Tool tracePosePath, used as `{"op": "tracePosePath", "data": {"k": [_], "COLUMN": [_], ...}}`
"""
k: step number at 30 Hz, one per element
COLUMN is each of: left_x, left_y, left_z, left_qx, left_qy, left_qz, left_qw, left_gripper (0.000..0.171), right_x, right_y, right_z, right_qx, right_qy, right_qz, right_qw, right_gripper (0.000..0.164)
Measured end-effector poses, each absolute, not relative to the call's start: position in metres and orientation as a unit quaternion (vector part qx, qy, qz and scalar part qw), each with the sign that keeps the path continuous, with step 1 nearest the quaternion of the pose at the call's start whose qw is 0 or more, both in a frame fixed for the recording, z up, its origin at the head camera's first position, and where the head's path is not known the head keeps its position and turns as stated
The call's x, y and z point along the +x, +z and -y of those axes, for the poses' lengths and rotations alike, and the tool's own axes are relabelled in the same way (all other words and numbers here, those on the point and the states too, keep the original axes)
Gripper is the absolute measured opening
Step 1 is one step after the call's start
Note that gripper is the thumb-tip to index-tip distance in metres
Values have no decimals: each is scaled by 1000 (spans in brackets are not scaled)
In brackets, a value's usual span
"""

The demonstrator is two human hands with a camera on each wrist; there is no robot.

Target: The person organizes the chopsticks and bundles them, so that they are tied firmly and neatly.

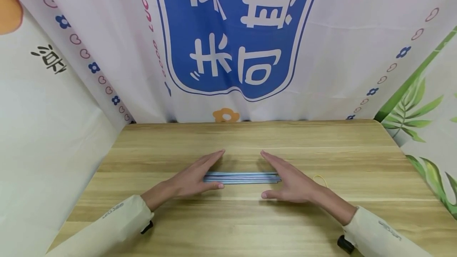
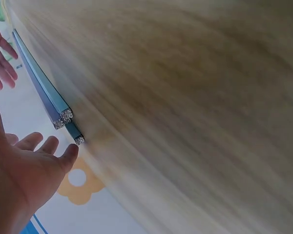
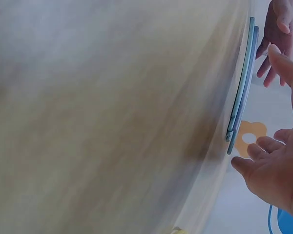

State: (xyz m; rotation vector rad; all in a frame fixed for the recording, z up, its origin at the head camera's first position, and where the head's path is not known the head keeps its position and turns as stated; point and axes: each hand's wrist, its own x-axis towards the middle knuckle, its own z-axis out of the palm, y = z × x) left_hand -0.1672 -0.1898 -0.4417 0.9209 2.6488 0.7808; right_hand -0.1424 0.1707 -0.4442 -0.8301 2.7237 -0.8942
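Observation:
Several long, slim light-blue rods (image 1: 242, 177) lie side by side across the table, exact kind unclear. In the left wrist view, the ends of the rods (image 2: 62, 117) look silvery and crinkled. My left hand (image 1: 196, 175) is around their left end, thumb and fingers spread apart. At the other end my right hand (image 1: 292, 179) mirrors it, its thumb also held away from the fingers. Neither hand grips the rods; whether the palms touch the ends cannot be told. Both rod ends are partly hidden by the hands in the head view.
A thin yellow loop (image 1: 320, 179), like a rubber band, lies beside my right wrist and is partly hidden by it. The wood-grain table (image 1: 228, 225) ends at a printed white curtain (image 1: 321, 70) along its back edge.

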Motion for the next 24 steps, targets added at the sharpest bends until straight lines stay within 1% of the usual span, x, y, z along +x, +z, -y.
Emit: {"op": "tracePosePath", "data": {"k": [11,24], "left_x": [-168,-169], "left_y": [-451,-454], "left_z": [185,179], "left_qx": [325,345], "left_qy": [259,237], "left_qz": [-906,-906], "left_qw": [83,58], "left_gripper": [99,87], "right_x": [-149,-155], "right_y": [-450,-456], "right_z": [-163,-163], "right_qx": [-263,-285], "right_qy": [-321,-304], "right_qz": [-907,-908], "right_qw": [73,38], "right_gripper": [99,61]}}
